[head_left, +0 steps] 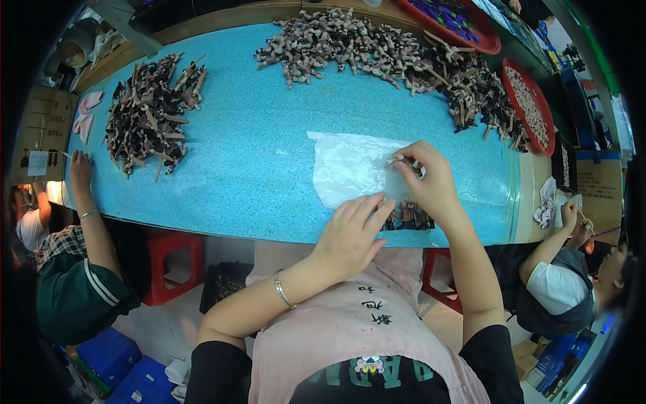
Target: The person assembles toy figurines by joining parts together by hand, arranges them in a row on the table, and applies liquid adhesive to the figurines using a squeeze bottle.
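Right hand (431,178) pinches a pale piece (397,159) by a white bag (344,168); left hand (351,233), fingers slightly spread, rests beside dark pieces (416,217) on a blue table (249,141).

Lower centre: the pink apron (303,330) bears dark characters (381,318) in a column; the black shirt (377,390) shows large green letters (422,369), partly covered. Left edge: the cardboard box (57,111) carries printing and a white paper label (38,163), too small to read. Right edge: the brown carton (601,202) has faint, illegible printing.
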`<state>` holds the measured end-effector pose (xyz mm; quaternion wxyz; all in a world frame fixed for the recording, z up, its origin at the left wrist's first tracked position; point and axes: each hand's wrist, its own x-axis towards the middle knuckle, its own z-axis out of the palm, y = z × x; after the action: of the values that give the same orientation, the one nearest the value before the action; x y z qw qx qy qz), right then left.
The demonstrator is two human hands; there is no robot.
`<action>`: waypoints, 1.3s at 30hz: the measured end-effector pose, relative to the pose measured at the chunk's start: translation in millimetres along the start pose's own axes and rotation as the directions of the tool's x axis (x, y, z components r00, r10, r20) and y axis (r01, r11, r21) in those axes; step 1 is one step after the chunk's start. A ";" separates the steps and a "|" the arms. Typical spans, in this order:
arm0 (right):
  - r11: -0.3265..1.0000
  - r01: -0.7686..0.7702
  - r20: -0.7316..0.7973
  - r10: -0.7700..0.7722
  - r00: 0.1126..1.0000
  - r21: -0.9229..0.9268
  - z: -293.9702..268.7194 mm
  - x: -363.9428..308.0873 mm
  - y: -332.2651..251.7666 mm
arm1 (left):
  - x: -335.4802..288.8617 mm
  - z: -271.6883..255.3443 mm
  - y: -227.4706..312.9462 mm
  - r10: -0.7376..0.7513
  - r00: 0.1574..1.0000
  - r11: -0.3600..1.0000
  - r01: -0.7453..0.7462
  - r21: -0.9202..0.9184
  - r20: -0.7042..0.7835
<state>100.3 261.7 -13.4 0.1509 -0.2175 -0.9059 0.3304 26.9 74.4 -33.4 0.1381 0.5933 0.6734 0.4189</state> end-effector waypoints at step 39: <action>0.873 -0.151 0.312 -0.001 0.950 0.463 37.4 -68.7 -68.8 | -39.8 -55.2 -5.5 -0.321 0.944 0.919 0.331 -0.212 0.083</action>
<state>123.5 160.6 -4.2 0.0468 -0.1553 -0.7982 0.5801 -4.2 16.2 -16.1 0.2875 0.4634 0.7078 0.4490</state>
